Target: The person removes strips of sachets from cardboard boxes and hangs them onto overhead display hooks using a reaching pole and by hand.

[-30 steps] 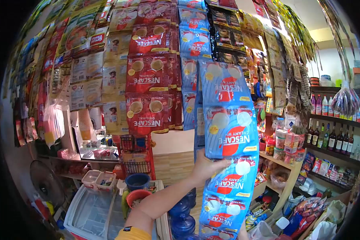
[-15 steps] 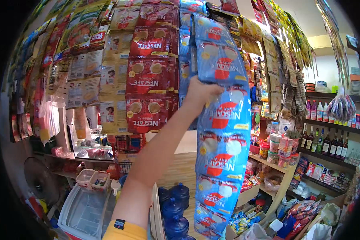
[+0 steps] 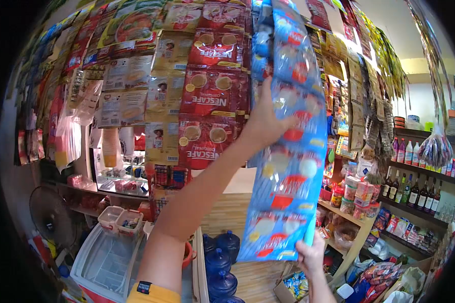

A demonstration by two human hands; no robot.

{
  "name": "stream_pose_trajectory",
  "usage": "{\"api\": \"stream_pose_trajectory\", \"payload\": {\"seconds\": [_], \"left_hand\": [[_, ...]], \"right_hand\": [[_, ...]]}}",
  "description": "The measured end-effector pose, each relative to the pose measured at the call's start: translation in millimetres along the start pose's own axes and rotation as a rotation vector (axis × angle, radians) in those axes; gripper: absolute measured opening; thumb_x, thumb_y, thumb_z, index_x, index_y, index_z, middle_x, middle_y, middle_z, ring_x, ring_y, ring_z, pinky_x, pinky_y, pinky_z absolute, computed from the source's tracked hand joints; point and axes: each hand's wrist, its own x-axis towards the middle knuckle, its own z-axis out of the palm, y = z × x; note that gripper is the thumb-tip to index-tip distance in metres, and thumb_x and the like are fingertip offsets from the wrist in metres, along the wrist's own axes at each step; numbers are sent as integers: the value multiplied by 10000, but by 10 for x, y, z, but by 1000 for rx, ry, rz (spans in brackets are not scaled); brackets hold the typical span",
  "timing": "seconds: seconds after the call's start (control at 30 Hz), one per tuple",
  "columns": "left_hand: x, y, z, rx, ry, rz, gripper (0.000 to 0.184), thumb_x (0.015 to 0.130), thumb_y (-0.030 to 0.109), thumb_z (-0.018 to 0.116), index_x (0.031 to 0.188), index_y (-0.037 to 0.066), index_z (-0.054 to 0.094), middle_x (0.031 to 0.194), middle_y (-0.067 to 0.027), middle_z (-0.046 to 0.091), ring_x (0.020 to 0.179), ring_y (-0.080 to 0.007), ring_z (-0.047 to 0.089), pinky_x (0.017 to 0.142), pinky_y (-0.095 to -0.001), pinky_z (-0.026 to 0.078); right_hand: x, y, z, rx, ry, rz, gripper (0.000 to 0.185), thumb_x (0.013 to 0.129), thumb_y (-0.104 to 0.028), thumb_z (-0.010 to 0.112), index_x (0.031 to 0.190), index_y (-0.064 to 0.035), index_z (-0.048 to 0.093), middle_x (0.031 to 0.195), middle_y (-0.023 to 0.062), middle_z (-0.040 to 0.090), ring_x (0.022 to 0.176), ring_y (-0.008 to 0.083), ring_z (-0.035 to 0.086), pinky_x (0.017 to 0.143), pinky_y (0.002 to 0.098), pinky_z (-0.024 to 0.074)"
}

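Observation:
A long strip of blue Nescafe Creamy White sachets (image 3: 283,177) hangs upside down at the centre, tilted a little. Against its upper left side, my left hand (image 3: 265,121) is raised with thumb and fingers spread apart. My right hand (image 3: 311,250) pinches the strip's bottom right corner. Behind the strip's top left, other blue sachets (image 3: 262,43) hang close by. Strips of red Nescafe Original sachets (image 3: 210,93) hang just left of my left hand.
Brown sachet strips (image 3: 162,96) hang further left. Below are a glass-topped freezer (image 3: 106,262), blue water jugs (image 3: 218,262) and a box of packets (image 3: 288,290). Shelves with bottles (image 3: 414,194) line the right wall; a fan (image 3: 50,214) stands left.
My left hand has moved up along the strip and its fingers have spread. My right hand has come into fuller view at the strip's lower end, which has risen and swung left.

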Motion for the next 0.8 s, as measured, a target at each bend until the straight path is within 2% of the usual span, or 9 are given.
{"api": "stream_pose_trajectory", "payload": {"seconds": [0.07,0.17,0.2,0.3,0.43,0.5,0.6,0.7,0.8], "left_hand": [[-231,25,-28,-7,15,41,865,657,181,738,1336,-6,236,1255,-230,420,1153,-291,450,974,-369,350],[-440,181,-152,115,-92,-44,834,648,184,735,1332,42,280,1205,-213,432,1141,-324,442,968,-385,355],[-466,123,-157,98,-80,21,738,645,179,729,1283,70,376,1157,-194,435,1120,-344,438,954,-391,364],[-488,115,-209,112,-131,-34,650,643,179,731,1214,51,449,1154,-179,435,1111,-332,441,950,-382,364],[-346,9,-181,-5,-27,56,615,682,181,742,1203,27,452,1115,-146,433,1119,-256,436,924,-353,397],[-222,-160,-77,-180,24,50,616,709,100,723,1218,-43,406,1086,-128,486,991,-186,517,820,-295,468],[38,-243,-29,-407,41,11,630,703,43,710,1221,-96,379,1034,-126,539,886,-162,571,753,-263,493],[284,-260,-62,-336,120,46,615,681,4,692,1207,-117,396,999,-133,571,844,-156,596,724,-260,500],[526,-343,-95,-190,197,116,587,661,-22,669,1187,-116,427,995,-140,580,866,-149,595,722,-261,500]], "right_hand": [[345,-267,62,-19,-51,-35,353,727,-149,684,1008,-11,521,672,-14,534,417,39,423,342,180,314],[771,-705,289,-27,-98,-166,330,800,-190,644,1050,-29,500,670,-9,527,365,31,377,308,176,280],[892,-854,372,-30,-116,-230,309,830,-206,610,1062,-34,498,664,-12,518,363,27,367,307,176,278],[1278,-1321,548,11,-201,-310,265,898,-256,514,1061,-47,497,636,-16,489,361,15,319,299,181,250],[1751,-1981,676,279,-304,-188,220,942,-248,428,990,-36,467,665,20,470,373,23,279,318,185,212],[2073,-2310,600,472,-581,1,245,957,-235,402,940,6,435,666,31,442,376,38,278,343,189,224],[2204,-2713,835,583,-693,135,273,954,-244,415,895,21,392,657,26,398,412,58,296,387,222,258],[2443,-2992,998,637,-745,277,257,938,-241,450,899,7,393,670,30,394,412,71,303,415,229,281],[2622,-3172,1144,620,-707,260,249,927,-229,469,873,4,396,657,25,384,406,81,300,426,235,293]]}}
